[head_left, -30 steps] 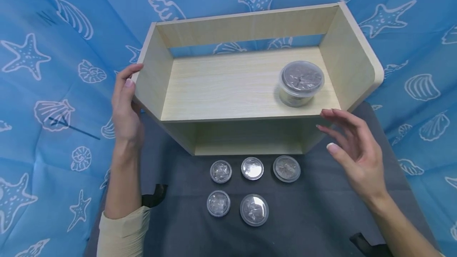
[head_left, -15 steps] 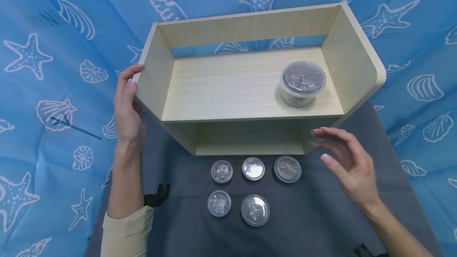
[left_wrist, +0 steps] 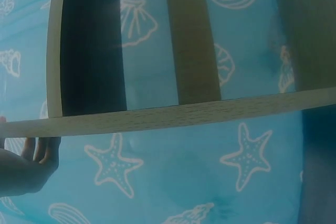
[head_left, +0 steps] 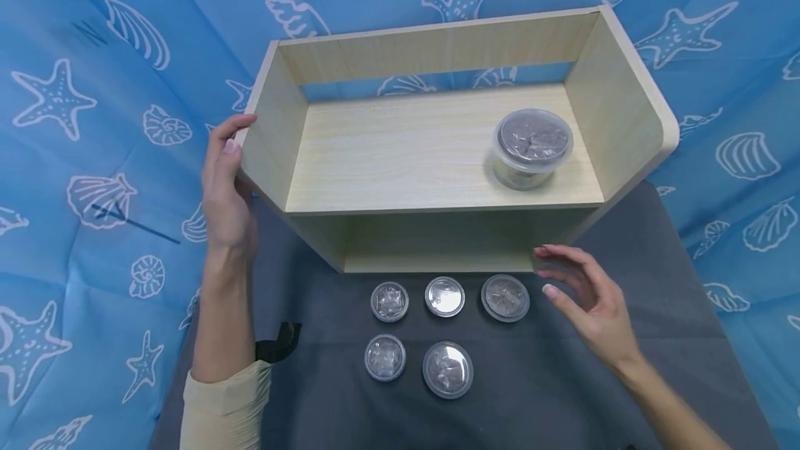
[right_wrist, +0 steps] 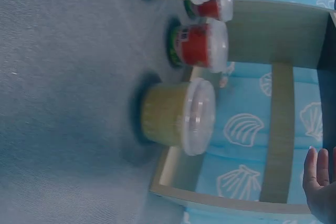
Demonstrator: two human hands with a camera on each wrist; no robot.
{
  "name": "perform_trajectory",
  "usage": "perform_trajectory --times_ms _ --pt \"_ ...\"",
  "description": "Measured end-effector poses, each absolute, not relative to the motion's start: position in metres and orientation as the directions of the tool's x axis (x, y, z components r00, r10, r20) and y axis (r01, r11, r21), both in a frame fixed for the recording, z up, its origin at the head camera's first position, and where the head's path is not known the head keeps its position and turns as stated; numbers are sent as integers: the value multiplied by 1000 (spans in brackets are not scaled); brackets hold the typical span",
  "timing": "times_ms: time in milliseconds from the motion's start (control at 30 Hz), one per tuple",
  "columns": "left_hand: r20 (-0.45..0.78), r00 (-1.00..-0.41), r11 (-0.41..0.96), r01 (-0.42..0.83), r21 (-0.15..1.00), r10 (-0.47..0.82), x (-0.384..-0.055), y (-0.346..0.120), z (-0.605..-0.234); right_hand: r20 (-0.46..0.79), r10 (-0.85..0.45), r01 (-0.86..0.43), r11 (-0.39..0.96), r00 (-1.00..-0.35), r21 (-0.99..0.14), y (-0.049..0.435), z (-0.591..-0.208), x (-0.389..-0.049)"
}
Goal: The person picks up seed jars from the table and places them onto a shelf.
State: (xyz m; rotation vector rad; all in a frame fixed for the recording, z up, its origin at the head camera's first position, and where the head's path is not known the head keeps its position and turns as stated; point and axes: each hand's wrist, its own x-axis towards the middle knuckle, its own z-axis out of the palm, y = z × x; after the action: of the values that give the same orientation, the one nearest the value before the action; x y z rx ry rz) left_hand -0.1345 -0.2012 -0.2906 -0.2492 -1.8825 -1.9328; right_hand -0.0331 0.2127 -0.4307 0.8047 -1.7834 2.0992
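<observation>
My left hand (head_left: 226,186) grips the left side panel of a pale wooden two-level shelf (head_left: 375,151), thumb on its front edge. In the left wrist view, the fingers of that hand (left_wrist: 31,166) bend around the panel edge (left_wrist: 157,120). To the right of a round lidded tub (head_left: 505,298) on the table, my right hand (head_left: 590,304) hovers with fingers spread and slightly bent, holding nothing. In the right wrist view a yellowish tub (right_wrist: 168,113) with a clear lid stands before the shelf. On the upper board sits a larger lidded tub (head_left: 534,148), toward the right.
Several smaller lidded tubs stand in front of the shelf, among them a back-middle tub (head_left: 444,296), a front-left tub (head_left: 385,357) and a front-right tub (head_left: 448,369). Dark grey cloth (head_left: 512,394) covers the table. A blue seashell-print curtain (head_left: 125,158) hangs behind and around.
My right hand has moved down and left, from beside the upper board's front edge to beside the right tub on the table. The left hand has kept its grip on the shelf.
</observation>
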Motion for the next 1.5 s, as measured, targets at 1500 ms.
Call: perform_trajectory --times_ms 1500 --pt "425 -881 47 425 904 -209 -136 -198 -293 269 -159 -304 269 -950 -914 216 -531 -33"
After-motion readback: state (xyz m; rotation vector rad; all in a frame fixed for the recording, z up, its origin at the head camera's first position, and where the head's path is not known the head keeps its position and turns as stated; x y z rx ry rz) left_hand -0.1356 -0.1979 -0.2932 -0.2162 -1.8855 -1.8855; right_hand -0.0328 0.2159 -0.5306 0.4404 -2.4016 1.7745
